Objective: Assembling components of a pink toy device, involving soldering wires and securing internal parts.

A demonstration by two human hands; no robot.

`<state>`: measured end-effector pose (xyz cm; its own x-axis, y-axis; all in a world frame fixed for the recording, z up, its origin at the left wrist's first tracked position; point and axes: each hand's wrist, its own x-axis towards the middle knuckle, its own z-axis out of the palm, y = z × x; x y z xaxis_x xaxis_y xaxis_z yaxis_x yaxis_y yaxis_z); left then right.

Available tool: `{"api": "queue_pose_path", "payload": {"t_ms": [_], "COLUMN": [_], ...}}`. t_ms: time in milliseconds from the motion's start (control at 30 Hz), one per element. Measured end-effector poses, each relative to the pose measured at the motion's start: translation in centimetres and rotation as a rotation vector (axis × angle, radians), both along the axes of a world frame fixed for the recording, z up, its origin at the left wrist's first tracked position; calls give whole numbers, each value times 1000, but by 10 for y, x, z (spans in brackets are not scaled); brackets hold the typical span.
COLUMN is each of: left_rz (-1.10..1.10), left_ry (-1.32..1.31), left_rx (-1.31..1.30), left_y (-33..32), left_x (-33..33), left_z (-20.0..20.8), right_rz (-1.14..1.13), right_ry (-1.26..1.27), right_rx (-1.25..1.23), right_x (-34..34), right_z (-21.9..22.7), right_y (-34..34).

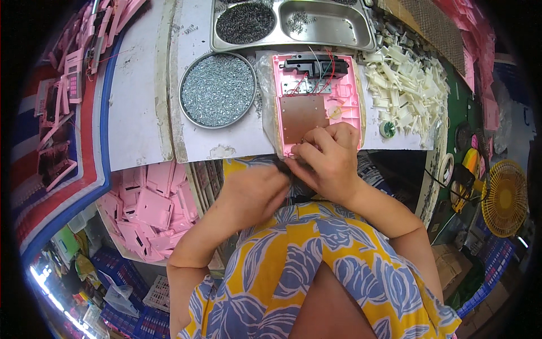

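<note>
Two bare hands met around the near end of an open pink casing (pixel 351 116), which lay at the front edge of a white-topped bench (pixel 248 138). Taking that casing as the dial's centre, the right hand (pixel 330 161) was at 6 o'clock, touching the casing's near end with its fingers bent and drawn close together; whether they pinched anything small, I cannot tell. At 7 o'clock, just beside it, the left hand (pixel 254 192) was blurred, its fingers curled in; I cannot tell what, if anything, they gripped. Inside the casing, a brown board (pixel 302 116) sat toward 7 o'clock, and a black mechanism (pixel 316 66) with red wires (pixel 337 73) lay across its 12 o'clock end. A round dish (pixel 181 93) full of small silvery pieces (pixel 219 89) stood at 9 o'clock. Toward 11 and 12 lay a metal tray (pixel 333 34), dark springs (pixel 245 24) heaped in one compartment. Cream plastic parts (pixel 403 85) were piled near 3 o'clock. Well apart, pink shells (pixel 152 209) filled a box at 8, and a yellow fan (pixel 504 198) stood at 4.
</note>
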<state>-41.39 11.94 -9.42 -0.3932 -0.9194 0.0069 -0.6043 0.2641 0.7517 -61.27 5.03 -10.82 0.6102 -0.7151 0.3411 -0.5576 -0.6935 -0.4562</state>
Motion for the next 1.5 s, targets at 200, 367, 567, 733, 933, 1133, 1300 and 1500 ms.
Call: {"api": "queue_pose_path", "payload": {"t_ms": [200, 367, 567, 733, 933, 1133, 1300, 1500], "left_rz": [31, -128, -145, -120, -91, -84, -54, -14], "left_ry": [63, 73, 52, 65, 81, 81, 98, 88], "left_rx": [-236, -367, -297, -260, -243, -261, -222, -193], "left_y": [-34, -54, -55, -51, -49, -51, -51, -44], "left_x": [11, 17, 19, 18, 19, 16, 15, 10], "left_z": [-25, -14, -15, -12, -12, -11, -18, -14], "right_rz": [209, -215, 191, -11, 172, -181, -261, -92], "right_ry": [-161, -514, 20, 292, 40, -1195, -1192, -256], "right_rx": [175, 402, -405, -536, -475, 795, 257, 521], "right_x": [-29, -75, 44, 133, 131, -12, -128, -73], "right_z": [37, 74, 78, 74, 56, 53, 90, 35], "right_y": [-47, -222, -395, -426, -459, -491, -261, -48]}}
